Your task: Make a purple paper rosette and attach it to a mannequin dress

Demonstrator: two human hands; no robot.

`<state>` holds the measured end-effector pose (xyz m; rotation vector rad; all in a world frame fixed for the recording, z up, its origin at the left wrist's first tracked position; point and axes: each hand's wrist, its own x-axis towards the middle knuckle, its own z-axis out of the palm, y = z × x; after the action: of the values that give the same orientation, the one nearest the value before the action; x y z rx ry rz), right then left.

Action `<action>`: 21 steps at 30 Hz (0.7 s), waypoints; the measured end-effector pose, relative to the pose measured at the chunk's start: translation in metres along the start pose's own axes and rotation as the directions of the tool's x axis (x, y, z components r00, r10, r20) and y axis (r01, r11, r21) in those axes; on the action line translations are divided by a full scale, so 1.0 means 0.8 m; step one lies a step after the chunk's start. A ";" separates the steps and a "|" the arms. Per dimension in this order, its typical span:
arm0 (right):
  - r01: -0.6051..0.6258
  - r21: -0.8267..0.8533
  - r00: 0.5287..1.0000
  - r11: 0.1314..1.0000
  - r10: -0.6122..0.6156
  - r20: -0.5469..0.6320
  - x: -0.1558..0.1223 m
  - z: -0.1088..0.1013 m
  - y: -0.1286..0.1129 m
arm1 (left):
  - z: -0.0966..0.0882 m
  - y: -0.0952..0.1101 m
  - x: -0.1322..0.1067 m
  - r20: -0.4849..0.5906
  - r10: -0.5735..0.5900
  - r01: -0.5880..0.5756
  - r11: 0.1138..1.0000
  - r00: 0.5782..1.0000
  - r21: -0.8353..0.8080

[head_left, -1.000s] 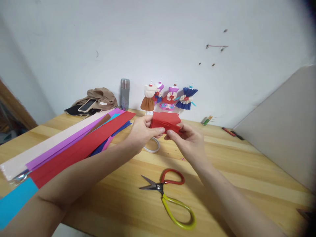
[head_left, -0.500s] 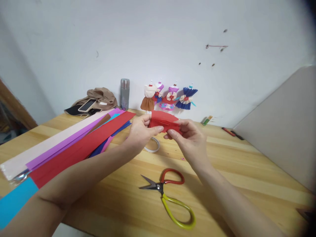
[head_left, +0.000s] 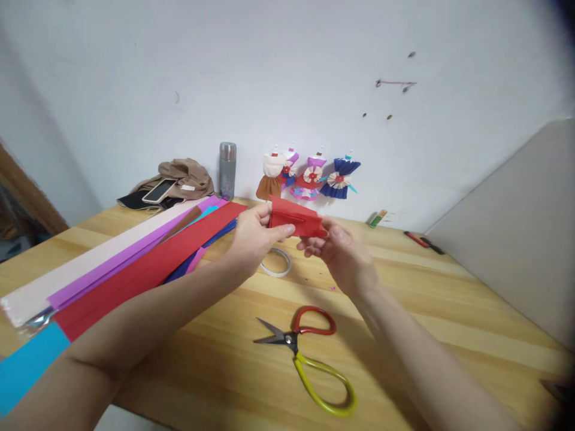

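A folded piece of red crepe paper [head_left: 294, 217] is held up above the table, its layers creased along the front. My left hand [head_left: 254, 236] grips its left end, thumb in front and fingers behind. At the right end, my right hand [head_left: 345, 251] pinches the paper's edge between thumb and fingers. Beneath the hands lies a roll of white tape [head_left: 275, 274], partly covered by my left hand. Scissors [head_left: 290, 340] with one red and one yellow handle rest on the table nearer to me, blades apart.
Long strips of coloured paper [head_left: 148, 263] cover the table's left side. Behind them are a brown cloth [head_left: 186, 176], a phone [head_left: 159, 191] and a grey flask [head_left: 227, 172]. Several small paper dresses [head_left: 312, 173] stand by the wall. A red-and-black tool [head_left: 422, 241] lies at the right.
My right thumb has moved from the paper's front to its right edge, and my right hand has turned. The red paper has shifted slightly left and its front layer looks flatter.
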<state>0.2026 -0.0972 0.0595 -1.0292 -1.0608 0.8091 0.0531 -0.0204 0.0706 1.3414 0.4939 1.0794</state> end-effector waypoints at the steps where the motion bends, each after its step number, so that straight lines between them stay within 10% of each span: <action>1: -0.050 -0.009 0.997 0.999 0.050 0.053 -0.001 0.001 0.000 | 0.001 -0.001 -0.001 0.015 0.001 -0.001 1.000 1.000 0.000; 21: 0.055 -0.122 0.995 0.991 -0.065 -0.078 -0.003 0.002 0.007 | 0.001 0.005 -0.005 0.251 -0.036 0.042 0.999 0.967 -0.019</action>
<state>0.2005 -0.0971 0.0539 -1.1171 -1.0756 0.6557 0.0504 -0.0245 0.0738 1.4173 0.3172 0.8657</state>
